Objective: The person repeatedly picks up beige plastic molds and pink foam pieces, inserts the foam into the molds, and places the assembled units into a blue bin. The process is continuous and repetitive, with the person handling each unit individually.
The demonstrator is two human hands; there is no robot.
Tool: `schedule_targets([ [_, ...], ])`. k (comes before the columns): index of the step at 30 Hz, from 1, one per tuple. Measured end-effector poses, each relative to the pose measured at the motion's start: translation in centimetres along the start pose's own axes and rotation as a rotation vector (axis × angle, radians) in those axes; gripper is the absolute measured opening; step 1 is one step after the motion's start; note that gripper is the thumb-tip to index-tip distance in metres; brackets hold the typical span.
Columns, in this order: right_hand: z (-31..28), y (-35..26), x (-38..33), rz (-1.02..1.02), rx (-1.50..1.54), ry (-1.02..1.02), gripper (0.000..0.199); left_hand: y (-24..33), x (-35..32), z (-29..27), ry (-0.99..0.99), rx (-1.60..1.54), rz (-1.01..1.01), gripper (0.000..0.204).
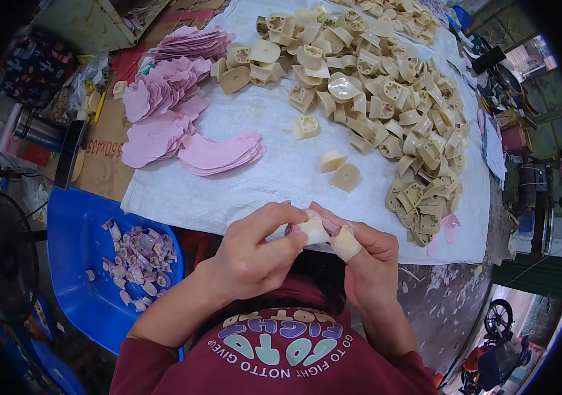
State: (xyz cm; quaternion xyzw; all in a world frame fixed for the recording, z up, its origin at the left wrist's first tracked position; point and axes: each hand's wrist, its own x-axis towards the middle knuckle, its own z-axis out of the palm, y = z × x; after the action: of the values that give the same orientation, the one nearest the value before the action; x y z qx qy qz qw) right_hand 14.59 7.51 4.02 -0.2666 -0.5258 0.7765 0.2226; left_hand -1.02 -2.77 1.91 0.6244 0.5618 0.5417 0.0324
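Here the left hand (252, 253) and the right hand (366, 257) meet close to the person's chest, both sets of fingers clamped on one small cream moulded block (314, 230) with a smooth, matte face, a taped right fingertip pressed to it. Beyond them, on a white woven cloth (274, 178), lie a heap of similar cream blocks (386, 99), angular and socketed, and thin pink crescent sheets (218, 155); a blue tub (80, 243) at the left holds glossy pinkish pieces (139, 263).

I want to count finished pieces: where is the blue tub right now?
In the head view the blue tub sits low on the person's left, below the white cloth and beside the left hand, with small pale pieces inside it.
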Motion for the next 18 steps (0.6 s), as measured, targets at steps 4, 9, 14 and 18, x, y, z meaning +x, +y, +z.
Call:
schedule_targets([
  [4,1.0,-0.5,0.2,-0.166,-0.598,-0.015,0.032,-0.4,-0.3,1.2,0.006,0.062,-0.072,0.023],
  [9,0.1,1.6,1.1,-0.174,-0.528,0.015,0.035,-1.1,-0.8,2.3,0.126,-0.079,-0.209,0.022],
  [14,-0.8,2.4,2.0,-0.443,-0.626,-0.016,0.031,-1.3,-0.8,1.9,0.126,-0.154,-0.246,0.021],
  [18,-1.3,2.4,2.9,-0.558,-0.749,-0.096,0.026,-1.6,-1.4,2.0,0.089,-0.350,-0.387,0.016],
])
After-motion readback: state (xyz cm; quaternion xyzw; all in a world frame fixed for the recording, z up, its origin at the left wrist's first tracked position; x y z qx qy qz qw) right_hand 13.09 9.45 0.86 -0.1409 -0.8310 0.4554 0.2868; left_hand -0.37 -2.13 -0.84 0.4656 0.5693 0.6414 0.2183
